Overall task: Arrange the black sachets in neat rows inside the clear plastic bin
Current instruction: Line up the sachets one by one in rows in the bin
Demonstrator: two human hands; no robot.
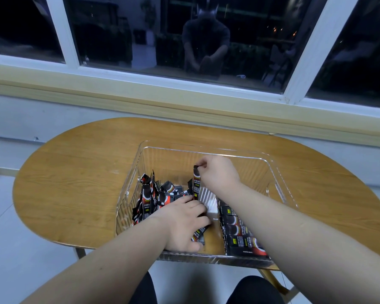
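The table (pixel 75 172) fills mid-frame. On it the bin (pixel 127 194) holds a loose heap (pixel 149 194) at its left and one neat row (pixel 239 233) at lower right (a bare strip lies between). Your left hand (pixel 184 224) lies flat on the heap's near edge, fingers fairly straight. Your right hand (pixel 217 172) pinches the top end of one sachet (pixel 196 183), upright at centre. You seem mid-placement: next, lay it square beside the row.

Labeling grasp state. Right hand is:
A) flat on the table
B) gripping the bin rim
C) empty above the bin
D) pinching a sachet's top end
D: the right hand pinches the top of an upright sachet inside the bin.
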